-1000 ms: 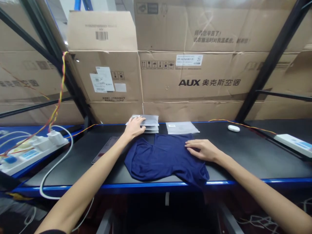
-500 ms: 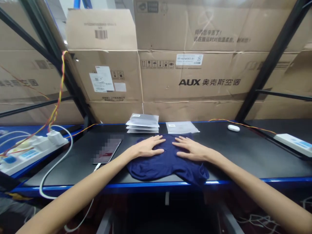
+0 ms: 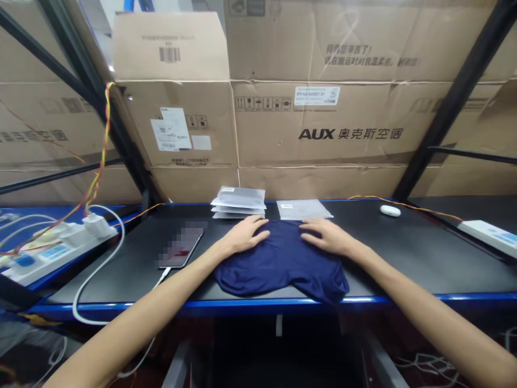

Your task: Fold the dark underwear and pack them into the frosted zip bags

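Observation:
A dark navy cloth garment [image 3: 278, 264] lies spread on the black tabletop, its lower right part reaching the blue front edge. My left hand [image 3: 247, 235] rests on its upper left edge, fingers stretched out and thumb apart. On the upper right edge lies my right hand [image 3: 325, 235], its fingers also extended and the thumb separate. Neither hand grips the fabric visibly. Just behind the cloth are a stack of several frosted plastic packets [image 3: 239, 202] and a single flat packet [image 3: 304, 209].
Left of the cloth lies a phone [image 3: 181, 250] with a white charging cable [image 3: 83, 291]. Power strips sit at the left [image 3: 52, 250] and right [image 3: 490, 235]. A small white case [image 3: 390, 210] lies at the back right. Cardboard [image 3: 315, 151] walls the rear, between black posts [image 3: 424, 145].
My hands have moved apart, from the middle of the cloth out to its upper left and right edges. The cloth's upper part looks flatter and smoother.

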A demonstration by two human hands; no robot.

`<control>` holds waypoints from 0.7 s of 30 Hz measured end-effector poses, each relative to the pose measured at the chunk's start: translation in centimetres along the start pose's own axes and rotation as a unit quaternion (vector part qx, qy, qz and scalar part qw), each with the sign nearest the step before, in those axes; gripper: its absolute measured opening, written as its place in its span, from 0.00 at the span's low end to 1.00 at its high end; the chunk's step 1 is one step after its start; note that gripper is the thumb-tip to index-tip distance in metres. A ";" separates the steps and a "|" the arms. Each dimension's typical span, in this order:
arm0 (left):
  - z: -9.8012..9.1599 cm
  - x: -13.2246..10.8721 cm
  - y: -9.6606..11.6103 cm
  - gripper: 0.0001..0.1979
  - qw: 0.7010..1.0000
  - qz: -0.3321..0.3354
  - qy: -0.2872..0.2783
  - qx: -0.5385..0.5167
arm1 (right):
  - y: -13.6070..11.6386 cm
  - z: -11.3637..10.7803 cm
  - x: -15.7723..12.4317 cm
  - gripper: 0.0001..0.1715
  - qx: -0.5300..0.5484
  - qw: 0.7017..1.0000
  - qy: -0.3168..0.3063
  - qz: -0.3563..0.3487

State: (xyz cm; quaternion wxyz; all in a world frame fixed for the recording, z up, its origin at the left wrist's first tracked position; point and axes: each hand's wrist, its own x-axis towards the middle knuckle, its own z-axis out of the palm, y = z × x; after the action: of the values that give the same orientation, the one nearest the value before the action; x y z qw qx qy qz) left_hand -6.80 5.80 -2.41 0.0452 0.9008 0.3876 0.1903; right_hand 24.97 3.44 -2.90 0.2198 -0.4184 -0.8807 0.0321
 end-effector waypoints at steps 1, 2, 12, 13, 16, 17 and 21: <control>0.0 0.2 -0.3 0.25 1.000 -0.013 0.017 0.002 | 0.7 -0.1 0.1 0.22 -0.016 0.999 0.032 0.003; 0.1 0.4 -0.7 0.24 0.999 -0.023 0.028 0.001 | 1.4 -0.2 0.1 0.21 -0.034 0.997 0.061 0.017; 0.2 1.2 -1.6 0.14 0.998 -0.038 0.052 -0.027 | 3.3 0.4 0.5 0.12 -0.066 0.994 0.056 0.064; 0.2 1.2 -1.5 0.12 0.997 -0.041 0.058 -0.033 | 3.2 0.5 0.5 0.10 -0.057 0.995 0.059 0.065; 0.3 1.2 -1.5 0.09 0.994 -0.051 0.086 -0.055 | 3.1 0.4 0.5 0.05 -0.035 0.994 0.071 0.077; 0.4 1.2 -1.6 0.09 0.992 -0.059 0.097 -0.062 | 3.0 0.3 0.5 0.04 -0.028 0.993 0.077 0.082; 0.6 1.1 -1.5 0.09 0.986 -0.090 0.113 -0.087 | 2.7 0.2 0.6 0.09 -0.002 0.991 0.096 0.090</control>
State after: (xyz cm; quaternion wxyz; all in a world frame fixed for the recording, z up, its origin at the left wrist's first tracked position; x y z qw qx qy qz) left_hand -6.88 7.69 -3.00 0.0963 0.8276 0.4520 0.3187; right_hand 26.52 5.61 -3.48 0.2987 -0.4974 -0.8144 0.0101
